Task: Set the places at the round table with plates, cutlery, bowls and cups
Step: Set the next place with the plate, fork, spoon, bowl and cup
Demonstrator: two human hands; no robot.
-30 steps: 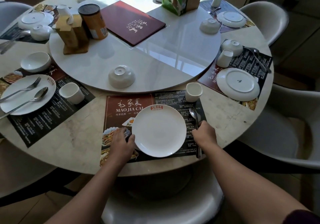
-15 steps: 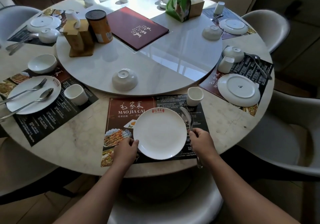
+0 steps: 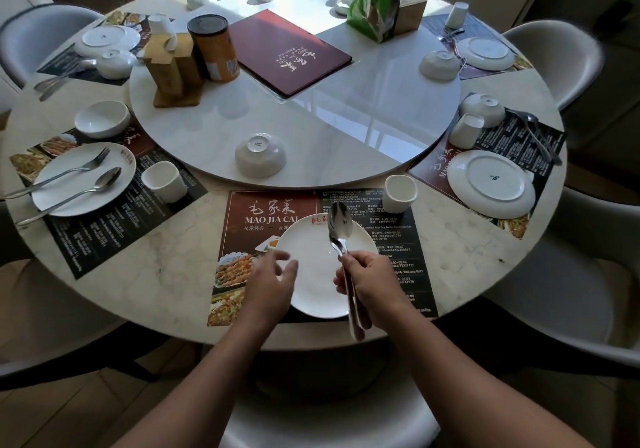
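- Worktop (image 3: 166,274): round, pale stone finish. 1 neighbouring plate (image 3: 52,194) at the left carries cutlery (image 3: 107,178) laid across it, probably the pattern to copy.
- Turntable (image 3: 346,128): raised centre disc for shared items.
- Placemat (image 3: 408,274): printed menu sheet at the near edge, marking this seat.
- Plate (image 3: 322,284): white, right way up, on the placemat.
- Left hand (image 3: 273,281): fingers loose and spread over the plate's left rim, holding nothing. Contact cannot be told. Probably there to steady the plate.
- Right hand (image 3: 372,284): clenched round the spoon's handle, over the plate's right side.
- Bowl (image 3: 260,155): upside down near the turntable's edge, not yet at the seat.
- Cup (image 3: 400,193): upright at the placemat's far right.
- Spoon (image 3: 340,223): raised over the plate, bowl end pointing away. A 2nd handle shows beside it, type hidden. Judged ready for laying on the plate.
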